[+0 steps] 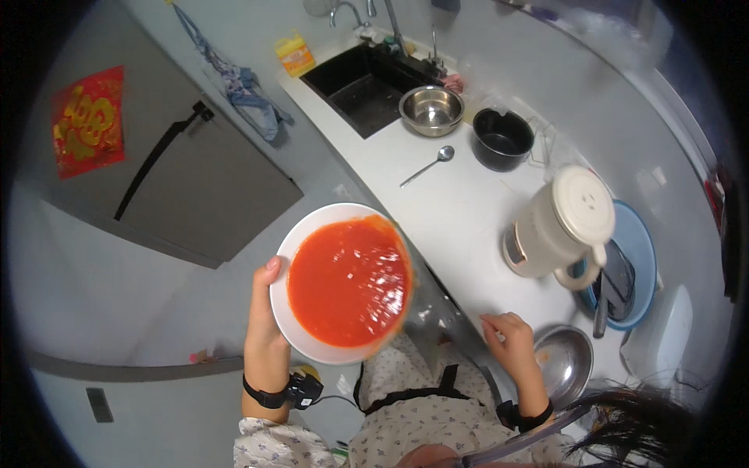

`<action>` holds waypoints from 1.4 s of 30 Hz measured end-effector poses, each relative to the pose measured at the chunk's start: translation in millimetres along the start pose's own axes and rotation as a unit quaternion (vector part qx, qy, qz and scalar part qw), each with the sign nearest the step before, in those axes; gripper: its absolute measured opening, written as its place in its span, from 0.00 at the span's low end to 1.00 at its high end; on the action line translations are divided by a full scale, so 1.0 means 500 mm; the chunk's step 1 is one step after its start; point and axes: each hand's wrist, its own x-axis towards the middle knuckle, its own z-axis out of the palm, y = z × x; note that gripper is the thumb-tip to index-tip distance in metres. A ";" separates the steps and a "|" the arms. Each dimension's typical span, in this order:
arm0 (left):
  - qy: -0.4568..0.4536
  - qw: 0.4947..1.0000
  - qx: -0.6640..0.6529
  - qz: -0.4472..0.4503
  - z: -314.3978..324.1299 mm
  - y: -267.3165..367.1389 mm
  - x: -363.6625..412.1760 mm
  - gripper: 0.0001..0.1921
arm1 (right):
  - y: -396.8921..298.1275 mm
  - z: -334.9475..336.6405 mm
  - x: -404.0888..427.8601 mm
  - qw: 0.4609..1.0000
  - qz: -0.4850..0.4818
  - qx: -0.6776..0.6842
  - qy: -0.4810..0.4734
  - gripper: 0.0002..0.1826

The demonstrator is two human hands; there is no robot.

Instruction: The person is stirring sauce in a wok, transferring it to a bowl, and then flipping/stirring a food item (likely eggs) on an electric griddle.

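A white bowl (281,292) full of a glossy red-orange liquid (345,281) is held up by my left hand (266,316), whose thumb lies on the rim; the other fingers are hidden beneath. The bowl is in front of the counter's edge. My right hand (509,339), its fingers curled and holding nothing visible, is over the counter's near edge beside a metal bowl (573,362) with an orange smear inside. Farther along the white counter (427,216) lies a metal spoon (433,164). A cream blender or food-processor jug (550,228) with a lid and handle stands beyond my right hand.
A black sink (366,96) is at the counter's far end, with a steel bowl (432,111) and a black pot (502,140) nearby. At the right, a blue basin (641,257) holds dark utensils. A yellow jug (295,55) stands by the sink. A grey refrigerator (193,181) is at the left.
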 end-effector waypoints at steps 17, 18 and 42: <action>-0.325 0.918 0.101 -0.203 0.088 0.161 0.324 0.38 | -0.191 0.118 0.199 0.957 0.252 0.007 0.146 0.07; -0.350 0.906 0.112 -0.209 0.093 0.145 0.348 0.39 | -0.197 0.115 0.203 0.949 0.278 -0.016 0.147 0.07; -0.226 0.894 0.208 -0.327 0.062 -0.401 0.623 0.10 | -0.169 0.145 0.090 0.844 0.491 -0.065 0.203 0.08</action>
